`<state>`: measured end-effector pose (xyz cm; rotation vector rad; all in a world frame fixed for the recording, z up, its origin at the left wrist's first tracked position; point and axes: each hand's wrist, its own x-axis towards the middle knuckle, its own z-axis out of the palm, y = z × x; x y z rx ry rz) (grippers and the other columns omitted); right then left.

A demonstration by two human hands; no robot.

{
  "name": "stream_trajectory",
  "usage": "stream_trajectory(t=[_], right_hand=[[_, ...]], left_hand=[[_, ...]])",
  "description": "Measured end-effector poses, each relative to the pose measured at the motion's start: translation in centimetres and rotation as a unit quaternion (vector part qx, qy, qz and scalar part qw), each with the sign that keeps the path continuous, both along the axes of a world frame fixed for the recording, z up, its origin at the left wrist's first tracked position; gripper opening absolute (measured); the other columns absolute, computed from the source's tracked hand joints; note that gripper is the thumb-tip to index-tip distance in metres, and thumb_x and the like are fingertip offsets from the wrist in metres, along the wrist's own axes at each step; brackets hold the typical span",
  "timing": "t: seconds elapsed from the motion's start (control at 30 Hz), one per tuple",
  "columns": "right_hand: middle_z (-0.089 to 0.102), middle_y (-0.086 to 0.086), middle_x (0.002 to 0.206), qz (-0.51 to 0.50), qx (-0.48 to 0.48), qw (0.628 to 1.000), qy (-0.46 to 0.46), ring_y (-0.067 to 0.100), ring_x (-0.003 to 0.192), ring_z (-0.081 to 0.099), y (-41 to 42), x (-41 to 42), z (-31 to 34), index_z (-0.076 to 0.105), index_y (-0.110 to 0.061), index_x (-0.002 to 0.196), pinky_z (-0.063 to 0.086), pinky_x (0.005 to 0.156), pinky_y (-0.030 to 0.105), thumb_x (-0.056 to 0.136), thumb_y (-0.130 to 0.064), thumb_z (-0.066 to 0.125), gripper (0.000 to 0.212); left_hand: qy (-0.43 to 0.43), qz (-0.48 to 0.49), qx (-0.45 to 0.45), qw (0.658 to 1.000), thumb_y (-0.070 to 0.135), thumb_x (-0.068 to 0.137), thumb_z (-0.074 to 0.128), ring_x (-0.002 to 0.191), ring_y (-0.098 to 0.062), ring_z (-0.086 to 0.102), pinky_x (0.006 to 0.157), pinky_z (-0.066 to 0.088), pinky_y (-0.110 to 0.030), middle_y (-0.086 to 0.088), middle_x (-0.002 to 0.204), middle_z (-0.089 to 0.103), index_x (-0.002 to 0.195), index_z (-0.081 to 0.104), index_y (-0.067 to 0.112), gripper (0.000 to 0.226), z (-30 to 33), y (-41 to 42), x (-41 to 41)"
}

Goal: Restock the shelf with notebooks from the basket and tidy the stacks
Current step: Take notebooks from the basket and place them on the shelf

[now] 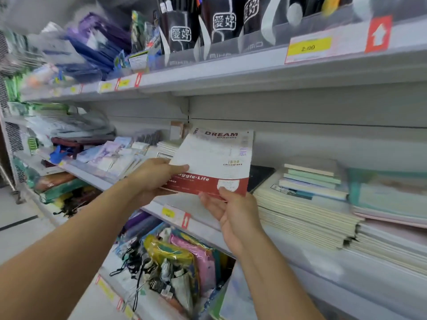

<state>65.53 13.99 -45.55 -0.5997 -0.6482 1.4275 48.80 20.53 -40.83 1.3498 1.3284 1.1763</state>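
Note:
A white and red notebook (215, 158) printed "DREAM" is held upright in front of the middle shelf (175, 215). My left hand (150, 179) grips its lower left side, thumb across the cover. My right hand (233, 213) pinches its bottom right corner from below, thumb on the red band. To the right, tall stacks of notebooks (307, 211) lie flat on the same shelf, with a smaller pile of pastel notebooks (312, 179) on top. A dark notebook (261, 176) lies behind the held one. The basket is out of view.
The upper shelf (231, 77) carries black pen boxes (221, 26) and a yellow price tag (308, 48). Left of the notebook lie assorted stationery packs (111, 155). The lower shelf holds coloured pouches and lanyards (175, 269). More pastel books (390, 199) lie at the far right.

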Motion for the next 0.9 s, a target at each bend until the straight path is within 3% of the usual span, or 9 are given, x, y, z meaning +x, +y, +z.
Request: stream_trajectory(t=[0.13, 0.3, 0.37, 0.47, 0.57, 0.63, 0.7, 0.8, 0.9], right_hand=[[0.066, 0.012, 0.097, -0.039, -0.071, 0.996, 0.038, 0.027, 0.071, 0.075, 2.3, -0.4, 0.3, 0.048, -0.006, 0.122, 0.062, 0.067, 0.031, 0.100, 0.004, 0.044, 0.024], [0.056, 0.017, 0.128, -0.018, -0.097, 0.995, 0.025, 0.030, 0.099, 0.067, 4.3, -0.1, 0.2, 0.045, 0.001, 0.131, 0.053, 0.096, 0.037, 0.100, 0.005, 0.043, 0.031], [0.056, 0.024, 0.130, -0.011, -0.108, 0.994, 0.004, 0.035, 0.114, 0.062, 4.5, -0.4, -0.2, 0.046, 0.001, 0.133, 0.052, 0.094, 0.032, 0.100, 0.006, 0.041, 0.034], [0.055, 0.033, 0.128, 0.007, -0.136, 0.991, -0.006, 0.040, 0.124, 0.054, 4.8, 0.0, -0.3, 0.044, 0.005, 0.135, 0.051, 0.090, 0.032, 0.099, 0.007, 0.037, 0.036], [0.055, 0.022, 0.096, 0.014, -0.170, 0.985, 0.004, 0.037, 0.119, 0.056, 5.0, 1.3, 0.1, 0.048, 0.006, 0.125, 0.049, 0.094, 0.041, 0.098, 0.008, 0.034, 0.030], [0.048, 0.016, 0.080, 0.016, -0.181, 0.983, 0.030, 0.034, 0.122, 0.054, 5.1, 1.7, 0.4, 0.054, 0.005, 0.100, 0.049, 0.091, 0.042, 0.095, 0.012, 0.034, 0.021], [0.052, 0.018, 0.083, -0.009, -0.173, 0.984, 0.051, 0.033, 0.112, 0.059, 5.2, 1.4, 0.4, 0.056, 0.006, 0.099, 0.051, 0.084, 0.038, 0.091, 0.017, 0.036, 0.024], [0.061, 0.022, 0.107, -0.070, -0.177, 0.979, 0.072, 0.028, 0.101, 0.063, 5.6, 0.4, 0.1, 0.055, 0.004, 0.126, 0.052, 0.080, 0.023, 0.093, 0.013, 0.040, 0.037], [0.053, 0.002, 0.074, -0.152, -0.206, 0.963, 0.090, 0.013, 0.069, 0.055, 5.5, -1.3, -0.2, 0.059, -0.003, 0.092, 0.051, 0.076, 0.012, 0.094, 0.007, 0.047, 0.016]], left_hand=[[-0.172, 0.010, 0.018, 0.985, -0.004, 0.088, 0.063, 0.090, -0.023, 0.069, 0.079, 0.059, -0.026, -0.023, 0.112, 0.069, 0.114, 0.061, -0.014, 0.028, -3.1, 3.1, 1.7], [-0.224, 0.124, 0.018, 0.967, -0.009, 0.085, 0.065, 0.072, -0.020, 0.070, 0.065, 0.061, -0.024, -0.023, 0.104, 0.066, 0.100, 0.062, -0.009, 0.016, -6.3, 6.3, 4.1], [-0.174, 0.192, 0.026, 0.966, 0.002, 0.078, 0.078, 0.085, -0.027, 0.070, 0.079, 0.060, -0.034, -0.022, 0.106, 0.068, 0.112, 0.060, -0.005, 0.038, -7.2, 7.7, 4.5], [0.024, 0.263, 0.041, 0.964, 0.025, 0.071, 0.087, 0.096, -0.030, 0.069, 0.093, 0.054, -0.038, -0.017, 0.104, 0.070, 0.116, 0.063, 0.003, 0.055, -6.8, 8.6, 4.7], [0.152, 0.283, 0.078, 0.944, 0.032, 0.078, 0.079, 0.103, -0.033, 0.063, 0.090, 0.048, -0.034, -0.017, 0.107, 0.069, 0.107, 0.066, 0.001, 0.044, -6.2, 8.3, 5.7], [0.210, 0.261, 0.092, 0.938, 0.030, 0.080, 0.075, 0.095, -0.033, 0.062, 0.081, 0.048, -0.033, -0.015, 0.096, 0.068, 0.089, 0.065, 0.004, 0.029, -6.0, 7.9, 6.6], [0.207, 0.234, 0.083, 0.946, 0.026, 0.077, 0.072, 0.081, -0.030, 0.058, 0.071, 0.045, -0.028, -0.009, 0.081, 0.062, 0.069, 0.056, 0.011, 0.024, -6.1, 7.6, 7.3], [0.160, 0.217, 0.071, 0.960, 0.022, 0.075, 0.065, 0.072, -0.029, 0.056, 0.061, 0.041, -0.025, -0.013, 0.085, 0.058, 0.063, 0.051, 0.010, 0.022, -6.1, 7.4, 7.5], [0.178, 0.212, 0.063, 0.959, 0.015, 0.072, 0.067, 0.066, -0.024, 0.053, 0.056, 0.040, -0.025, -0.016, 0.095, 0.055, 0.070, 0.051, 0.007, 0.017, -6.2, 7.5, 7.3]])
